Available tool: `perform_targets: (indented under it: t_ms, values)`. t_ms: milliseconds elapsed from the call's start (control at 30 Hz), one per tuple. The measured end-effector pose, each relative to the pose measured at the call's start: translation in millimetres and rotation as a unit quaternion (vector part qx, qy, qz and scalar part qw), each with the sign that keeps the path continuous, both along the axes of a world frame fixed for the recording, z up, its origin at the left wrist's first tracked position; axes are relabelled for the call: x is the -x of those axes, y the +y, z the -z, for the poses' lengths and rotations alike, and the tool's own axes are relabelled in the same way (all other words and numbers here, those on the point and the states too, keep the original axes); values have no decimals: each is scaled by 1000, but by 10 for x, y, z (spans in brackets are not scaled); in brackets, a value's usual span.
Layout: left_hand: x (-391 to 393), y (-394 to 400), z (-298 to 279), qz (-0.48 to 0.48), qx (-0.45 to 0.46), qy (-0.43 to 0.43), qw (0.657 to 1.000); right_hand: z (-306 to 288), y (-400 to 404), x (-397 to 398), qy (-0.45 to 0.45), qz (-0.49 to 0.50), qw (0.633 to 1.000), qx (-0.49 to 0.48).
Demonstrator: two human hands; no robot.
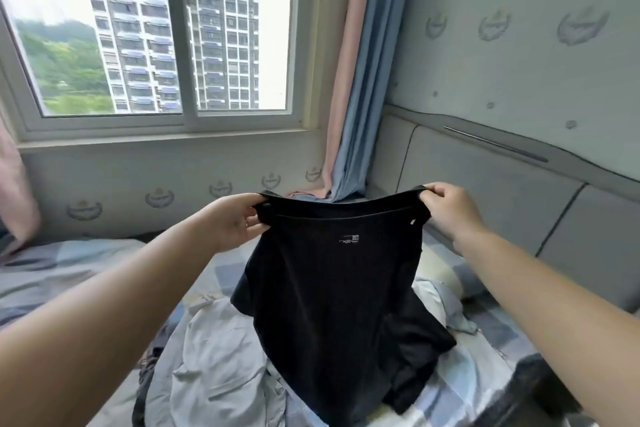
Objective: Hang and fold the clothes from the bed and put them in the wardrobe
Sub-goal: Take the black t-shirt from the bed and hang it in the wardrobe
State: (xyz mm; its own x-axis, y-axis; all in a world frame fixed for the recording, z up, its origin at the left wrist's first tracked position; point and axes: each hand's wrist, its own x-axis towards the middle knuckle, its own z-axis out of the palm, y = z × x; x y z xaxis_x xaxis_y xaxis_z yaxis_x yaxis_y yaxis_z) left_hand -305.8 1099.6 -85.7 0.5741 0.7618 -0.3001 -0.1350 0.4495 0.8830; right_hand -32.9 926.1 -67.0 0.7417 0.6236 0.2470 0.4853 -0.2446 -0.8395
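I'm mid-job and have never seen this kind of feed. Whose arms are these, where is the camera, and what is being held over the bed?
There is no machine here: these are a person's two bare arms, seen by one wide-angle camera worn on the head, looking forward and down. The left hand and the right hand each pinch a top corner of a black shirt, holding it stretched between them so it hangs down over the bed. Each hand's grip is closed on the cloth. Below the shirt lies a heap of pale grey clothes on the checked bedcover. Behind are a window, a curtain and a padded headboard. No wardrobe is in view.
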Motion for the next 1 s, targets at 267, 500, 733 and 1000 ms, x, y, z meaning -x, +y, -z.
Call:
perform_targets:
  t_ms: [267,500,733,1000]
  values:
    - [-556,-730,-204,174,35,-46,983,-113,-1414,142,164,139,974,-79]
    - [-1303,-1714,-331,322,61,-103,939,-244,-2866,217,332,189,853,-355]
    - [-2126,-3167,-483,425,80,-134,892,-382,-4460,304,313,279,797,-435]
    - [-2768,-5108,-638,517,183,-259,795,-609,-6310,563,228,353,784,-457]
